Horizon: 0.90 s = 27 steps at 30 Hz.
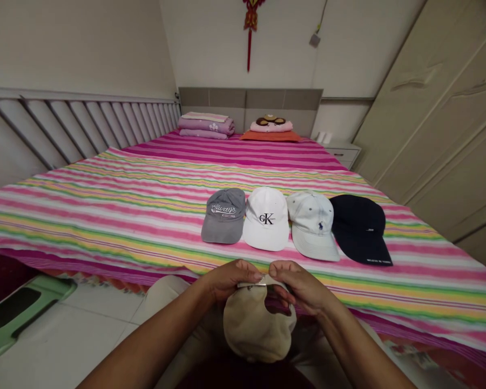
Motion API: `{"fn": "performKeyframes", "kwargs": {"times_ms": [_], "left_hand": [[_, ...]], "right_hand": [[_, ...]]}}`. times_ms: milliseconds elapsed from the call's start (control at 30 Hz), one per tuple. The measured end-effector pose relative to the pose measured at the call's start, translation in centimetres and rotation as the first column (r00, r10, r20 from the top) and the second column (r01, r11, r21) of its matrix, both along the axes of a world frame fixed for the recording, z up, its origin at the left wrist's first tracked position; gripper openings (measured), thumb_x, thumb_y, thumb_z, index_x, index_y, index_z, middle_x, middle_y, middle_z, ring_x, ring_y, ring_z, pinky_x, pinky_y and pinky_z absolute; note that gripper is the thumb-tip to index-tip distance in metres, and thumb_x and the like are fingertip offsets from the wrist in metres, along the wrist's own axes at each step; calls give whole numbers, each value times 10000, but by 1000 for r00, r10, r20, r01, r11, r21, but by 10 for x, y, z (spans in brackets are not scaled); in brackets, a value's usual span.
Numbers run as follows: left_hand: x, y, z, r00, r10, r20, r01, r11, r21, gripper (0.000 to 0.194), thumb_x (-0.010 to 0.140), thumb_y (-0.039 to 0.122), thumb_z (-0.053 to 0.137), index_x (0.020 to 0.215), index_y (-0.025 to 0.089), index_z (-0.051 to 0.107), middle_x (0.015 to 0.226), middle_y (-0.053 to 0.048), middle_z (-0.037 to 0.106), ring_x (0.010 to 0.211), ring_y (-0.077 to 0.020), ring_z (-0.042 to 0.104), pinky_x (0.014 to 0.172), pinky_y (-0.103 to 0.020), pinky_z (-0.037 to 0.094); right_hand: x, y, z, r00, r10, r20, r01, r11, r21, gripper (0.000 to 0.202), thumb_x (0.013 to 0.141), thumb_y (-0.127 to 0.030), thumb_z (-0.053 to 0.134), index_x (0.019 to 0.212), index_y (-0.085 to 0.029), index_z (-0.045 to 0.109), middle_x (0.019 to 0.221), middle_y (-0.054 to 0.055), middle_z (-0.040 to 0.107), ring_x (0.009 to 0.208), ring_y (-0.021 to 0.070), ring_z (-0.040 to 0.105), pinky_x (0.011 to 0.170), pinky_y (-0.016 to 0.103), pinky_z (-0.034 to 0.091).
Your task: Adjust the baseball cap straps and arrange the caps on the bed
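A beige baseball cap (256, 327) hangs between my two hands above my lap, its back opening turned up toward the bed. My left hand (237, 276) pinches the strap at a small metal buckle (261, 280). On the other side, my right hand (297, 283) grips the strap, some of its fingers showing through the opening. Beyond my hands a row of caps lies on the bed: a grey cap (224, 216) with white lettering, a white cap (266, 219) with black letters, a pale cap (314, 224) with a small dark emblem, and a black cap (360, 227).
The bed has a striped sheet (125, 205). Folded purple bedding (206, 126) and a pink folded item (271, 126) on an orange one rest by the headboard (283, 100). A railing (85, 127) runs along the left. A green stool (36, 308) stands at lower left, a wardrobe (437, 108) at right.
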<state>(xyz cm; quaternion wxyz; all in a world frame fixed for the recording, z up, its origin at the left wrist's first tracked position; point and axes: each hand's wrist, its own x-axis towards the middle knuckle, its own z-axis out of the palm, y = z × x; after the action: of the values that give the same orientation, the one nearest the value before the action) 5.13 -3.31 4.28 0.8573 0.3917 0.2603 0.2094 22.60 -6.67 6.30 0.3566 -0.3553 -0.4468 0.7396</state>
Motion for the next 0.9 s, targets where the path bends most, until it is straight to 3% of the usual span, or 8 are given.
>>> {"fn": "performKeyframes", "kwargs": {"times_ms": [333, 600, 800, 900], "left_hand": [[1, 0, -2, 999, 37, -17, -37, 999, 2, 207, 571, 251, 712, 596, 65, 624, 492, -8, 555, 420, -60, 443, 451, -191, 317], [3, -5, -3, 987, 146, -72, -144, 989, 30, 181, 567, 227, 712, 561, 81, 606, 452, 5, 536, 389, -58, 424, 426, -192, 306], [-2, 2, -1, 977, 197, 83, -197, 980, -2, 164, 579, 208, 697, 532, 91, 591, 452, 0, 544, 408, -75, 460, 472, -205, 357], [-8, 9, 0, 953, 269, 143, -266, 963, -36, 170, 595, 190, 684, 506, 101, 569, 451, 3, 537, 429, -80, 477, 502, -207, 371]], "right_hand": [[0, 0, 2, 1000, -19, 15, 19, 1000, 0, 195, 698, -305, 555, 584, -164, 484, 291, -90, 402, 243, 29, 238, 303, 163, 279], [1, 2, 0, 1000, -15, 23, 16, 1000, -8, 179, 690, -300, 560, 596, -165, 490, 292, -97, 388, 241, 28, 217, 292, 159, 276], [13, 6, -3, 997, 70, 31, -70, 998, 3, 303, 722, -413, 568, 642, -121, 554, 498, 1, 569, 393, 79, 463, 406, 197, 352], [23, 8, -7, 994, 108, 35, -108, 994, 6, 306, 703, -386, 616, 632, -90, 599, 568, 9, 580, 491, 75, 476, 489, 196, 354]]}}
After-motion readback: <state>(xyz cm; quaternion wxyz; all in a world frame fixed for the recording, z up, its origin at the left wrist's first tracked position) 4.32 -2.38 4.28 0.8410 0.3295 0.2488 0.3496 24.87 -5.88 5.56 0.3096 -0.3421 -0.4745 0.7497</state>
